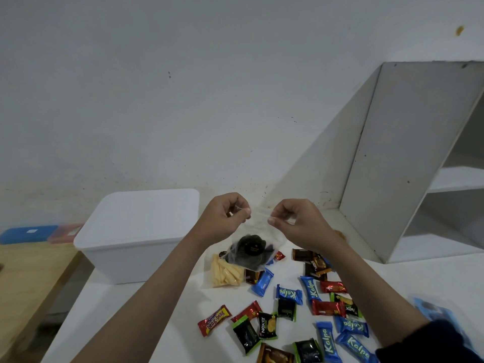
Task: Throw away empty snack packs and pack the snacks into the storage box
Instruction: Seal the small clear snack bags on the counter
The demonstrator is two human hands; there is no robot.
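Both my hands hold up a clear plastic bag (pixel 255 231) with dark cookies (pixel 251 248) in its bottom. My left hand (pixel 225 218) pinches the bag's top left corner and my right hand (pixel 296 221) pinches the top right corner. The bag hangs above the white table (pixel 146 323). A white storage box (pixel 136 231) with its lid on stands to the left of my hands. Under the bag lies a clear pack of yellow sticks (pixel 225 275). Several wrapped snacks lie scattered on the table: blue Kalpa bars (pixel 310 288), a red Beng-Beng bar (pixel 213 319), green-edged Nextar packs (pixel 267 324).
A white shelf unit (pixel 419 166) stands at the right against the wall. A wooden surface (pixel 28 279) lies to the left of the table, with blue (pixel 27 233) and red flat boxes (pixel 65 233) behind it. A blue pack (pixel 434 310) lies at the far right, partly behind my right arm.
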